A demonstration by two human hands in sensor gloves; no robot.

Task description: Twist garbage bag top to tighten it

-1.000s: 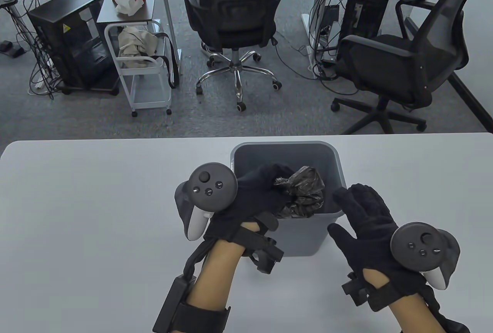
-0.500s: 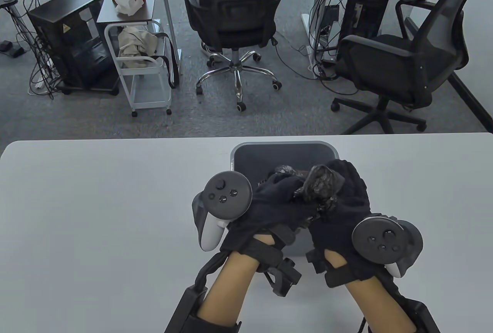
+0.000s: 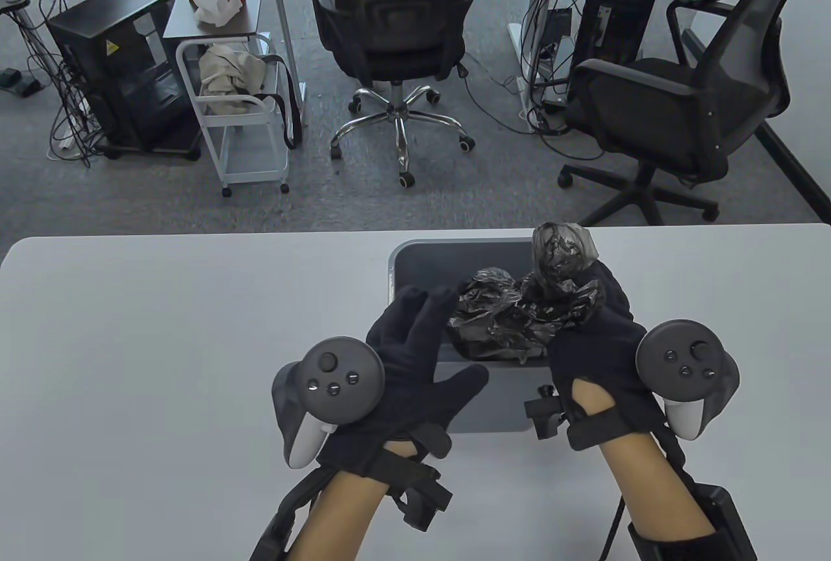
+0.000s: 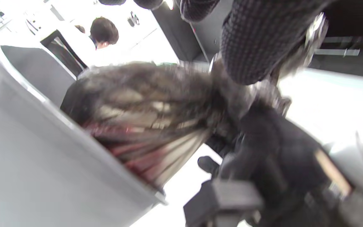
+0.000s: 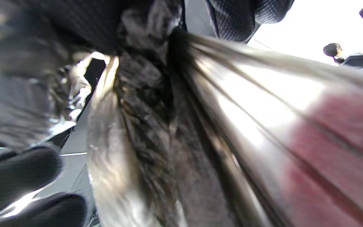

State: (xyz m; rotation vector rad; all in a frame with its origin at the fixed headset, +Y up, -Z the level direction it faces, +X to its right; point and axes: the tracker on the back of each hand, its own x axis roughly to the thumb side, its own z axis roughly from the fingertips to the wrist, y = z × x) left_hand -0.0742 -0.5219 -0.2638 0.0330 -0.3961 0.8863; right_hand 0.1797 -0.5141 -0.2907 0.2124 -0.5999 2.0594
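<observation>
A black garbage bag (image 3: 506, 317) sits in a grey bin (image 3: 415, 256) on the white table. Its gathered top (image 3: 561, 249) sticks up above the bin's far right rim. My right hand (image 3: 594, 321) grips the bag just below that top. My left hand (image 3: 415, 327) is open with fingers spread at the bin's left rim, apart from the bag. In the left wrist view the bag (image 4: 143, 110) is pulled taut toward my right hand (image 4: 263, 135). In the right wrist view the twisted bag neck (image 5: 146, 104) runs between my gloved fingers (image 5: 27, 56).
The white table (image 3: 162, 340) reaches to both sides of the bin. Behind the table's far edge stand two black office chairs (image 3: 396, 22) and a white cart (image 3: 240, 119) on the carpet.
My left hand has let go of the bag and drawn back to the left, opening. My right hand has taken over the bag top and lifted it up and to the right.
</observation>
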